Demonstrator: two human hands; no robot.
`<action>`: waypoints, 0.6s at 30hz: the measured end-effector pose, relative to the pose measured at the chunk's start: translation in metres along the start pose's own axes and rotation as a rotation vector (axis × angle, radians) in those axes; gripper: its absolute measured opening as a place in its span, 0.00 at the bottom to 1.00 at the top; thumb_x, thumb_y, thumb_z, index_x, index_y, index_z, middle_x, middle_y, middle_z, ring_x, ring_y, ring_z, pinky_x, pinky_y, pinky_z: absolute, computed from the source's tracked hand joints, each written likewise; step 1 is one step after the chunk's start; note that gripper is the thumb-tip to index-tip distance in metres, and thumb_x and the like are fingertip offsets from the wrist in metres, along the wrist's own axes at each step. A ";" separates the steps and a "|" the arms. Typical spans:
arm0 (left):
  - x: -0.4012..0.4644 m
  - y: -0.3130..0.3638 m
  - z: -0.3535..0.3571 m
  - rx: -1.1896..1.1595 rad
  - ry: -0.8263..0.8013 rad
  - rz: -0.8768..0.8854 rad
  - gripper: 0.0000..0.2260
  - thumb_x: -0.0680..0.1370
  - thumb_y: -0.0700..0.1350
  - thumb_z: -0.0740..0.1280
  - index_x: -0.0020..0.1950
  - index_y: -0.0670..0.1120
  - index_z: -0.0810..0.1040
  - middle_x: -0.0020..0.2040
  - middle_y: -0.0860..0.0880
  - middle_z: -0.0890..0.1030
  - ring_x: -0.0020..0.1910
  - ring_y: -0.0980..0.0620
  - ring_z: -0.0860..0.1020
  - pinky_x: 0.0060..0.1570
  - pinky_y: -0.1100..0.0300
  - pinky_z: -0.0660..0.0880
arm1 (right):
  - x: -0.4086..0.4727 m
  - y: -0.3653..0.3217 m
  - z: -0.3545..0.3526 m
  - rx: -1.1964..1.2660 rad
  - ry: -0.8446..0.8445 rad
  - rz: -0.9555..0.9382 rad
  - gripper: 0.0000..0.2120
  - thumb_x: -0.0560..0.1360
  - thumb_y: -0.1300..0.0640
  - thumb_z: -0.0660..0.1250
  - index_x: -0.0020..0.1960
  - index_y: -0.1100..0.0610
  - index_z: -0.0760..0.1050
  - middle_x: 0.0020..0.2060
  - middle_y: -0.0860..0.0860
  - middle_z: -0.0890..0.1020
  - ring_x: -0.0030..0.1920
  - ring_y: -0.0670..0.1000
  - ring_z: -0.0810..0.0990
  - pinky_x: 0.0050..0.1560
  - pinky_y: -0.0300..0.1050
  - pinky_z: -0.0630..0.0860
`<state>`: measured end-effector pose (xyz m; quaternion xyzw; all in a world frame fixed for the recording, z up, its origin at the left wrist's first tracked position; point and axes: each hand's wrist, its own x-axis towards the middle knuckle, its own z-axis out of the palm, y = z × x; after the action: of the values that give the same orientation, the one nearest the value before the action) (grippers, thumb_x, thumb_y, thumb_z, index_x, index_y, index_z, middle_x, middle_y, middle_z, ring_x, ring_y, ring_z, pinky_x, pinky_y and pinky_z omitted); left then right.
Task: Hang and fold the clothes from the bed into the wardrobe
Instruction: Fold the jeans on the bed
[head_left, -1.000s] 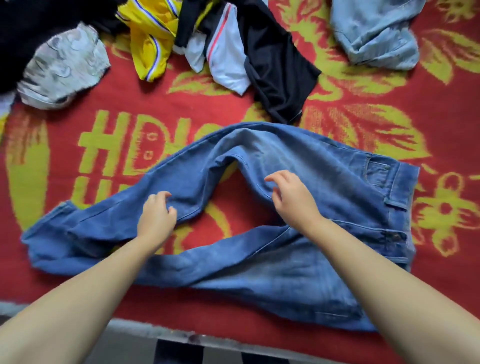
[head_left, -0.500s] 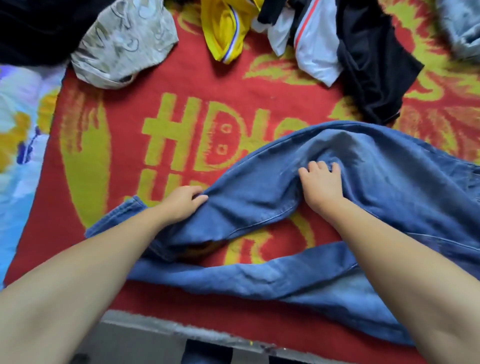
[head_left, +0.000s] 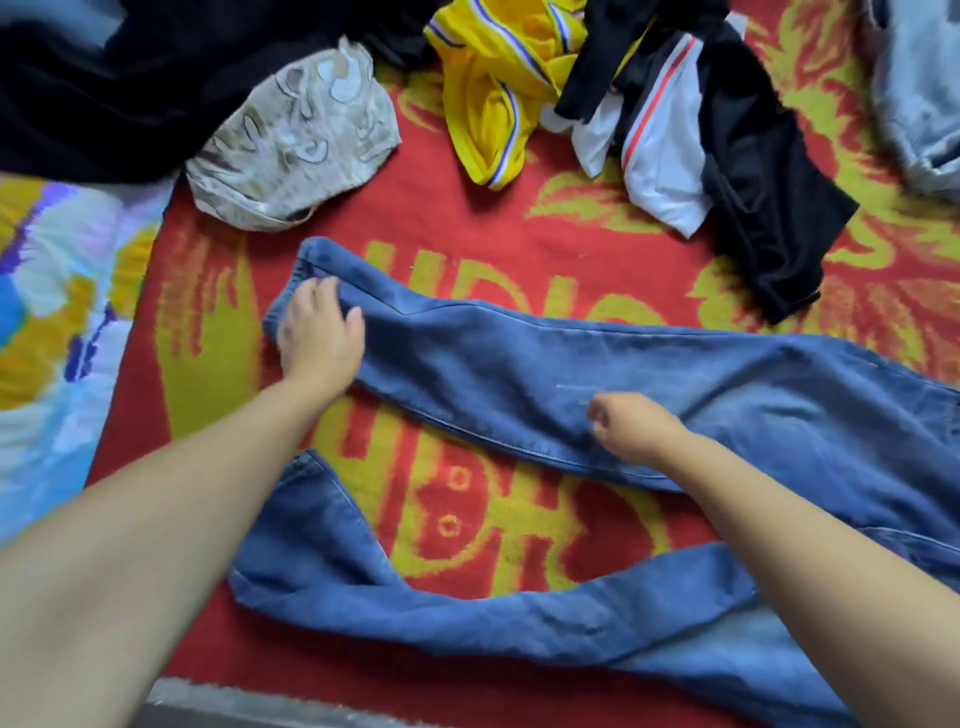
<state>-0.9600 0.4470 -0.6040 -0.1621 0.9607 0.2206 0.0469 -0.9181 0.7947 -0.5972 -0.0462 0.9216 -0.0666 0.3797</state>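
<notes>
Both hands grip the jeans (head_left: 519, 364) on the blanket (head_left: 441, 218).

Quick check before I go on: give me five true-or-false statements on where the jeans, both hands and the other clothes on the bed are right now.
1. The left hand rests on the hem end of the upper leg of the jeans. True.
2. The two jeans legs lie stacked on each other. False: they lie apart, with red blanket showing between them.
3. The right hand is on the upper leg, fingers curled. True.
4. The yellow shirt lies on top of the jeans. False: it lies beyond them, apart from them.
5. The beige patterned garment is under the left hand. False: it lies beyond that hand, untouched.
</notes>
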 end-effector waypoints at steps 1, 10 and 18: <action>-0.011 -0.012 0.003 -0.101 0.010 -0.201 0.22 0.79 0.45 0.62 0.71 0.37 0.65 0.70 0.36 0.66 0.68 0.38 0.66 0.68 0.48 0.61 | 0.005 -0.005 -0.008 0.061 0.086 0.011 0.15 0.78 0.59 0.57 0.62 0.56 0.74 0.61 0.55 0.77 0.60 0.57 0.76 0.57 0.49 0.73; 0.026 -0.043 -0.007 -1.201 -0.079 -0.781 0.14 0.77 0.48 0.68 0.61 0.47 0.74 0.58 0.49 0.79 0.48 0.52 0.81 0.45 0.55 0.79 | 0.070 -0.039 -0.046 0.257 0.221 -0.033 0.28 0.79 0.62 0.57 0.78 0.57 0.54 0.74 0.57 0.61 0.71 0.57 0.65 0.68 0.50 0.65; 0.018 -0.029 -0.091 -1.148 0.358 -0.308 0.03 0.73 0.44 0.69 0.41 0.50 0.76 0.36 0.56 0.80 0.37 0.55 0.78 0.39 0.59 0.74 | 0.071 -0.072 -0.046 0.202 0.470 0.080 0.06 0.77 0.53 0.59 0.47 0.55 0.70 0.51 0.58 0.75 0.51 0.60 0.75 0.42 0.48 0.66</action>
<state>-0.9686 0.3770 -0.5369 -0.3325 0.6472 0.6623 -0.1785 -0.9979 0.7183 -0.6030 0.0453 0.9743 -0.1522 0.1600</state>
